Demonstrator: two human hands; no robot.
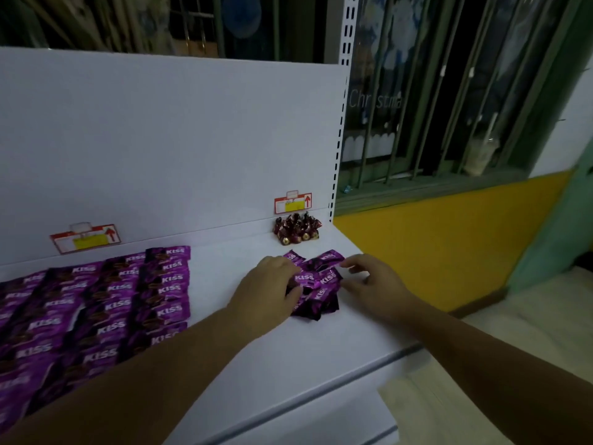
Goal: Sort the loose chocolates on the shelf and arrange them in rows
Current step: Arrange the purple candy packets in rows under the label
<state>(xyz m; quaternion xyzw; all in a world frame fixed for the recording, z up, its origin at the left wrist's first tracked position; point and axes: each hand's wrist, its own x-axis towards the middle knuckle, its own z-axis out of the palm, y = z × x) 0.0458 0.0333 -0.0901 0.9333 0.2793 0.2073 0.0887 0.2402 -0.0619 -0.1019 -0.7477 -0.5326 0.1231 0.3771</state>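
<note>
Nearest to my camera the left forearm (144,380) comes in from the lower left and the right forearm (487,358) from the lower right. Both are bare and stretched forward over the white shelf (288,364). On the left part of the shelf I see the purple rows (96,303): flat purple packets with the word KISS in white, laid overlapping in several lines from the front edge towards the back. The left forearm covers the nearest ends of them.

Further in, to the right of the rows and separated from them by a bare strip of shelf, is the loose pile (321,285) of the same purple packets, crossed over one another at different angles. The left hand (268,284) is on the left side of this pile. Its fingers (285,268) are bent down over the packets and the thumb comes from below, so it grips some of them. The right hand (369,281) is at the right side of the pile, its fingers curled and touching the edge of a packet. Whether they pinch it I cannot tell, because the picture is blurred there.

Behind the pile, against the white back panel (176,139), sits a small heap of dark red chocolates (296,228) in twisted wrappers. Just above it a red and yellow price tag (292,203) is fixed on the panel, and a second tag (85,238) is further left, above the rows. At the right edge of the panel stands a white slotted post (343,107), and beyond it a barred window (449,91) over a yellow wall (449,236).
</note>
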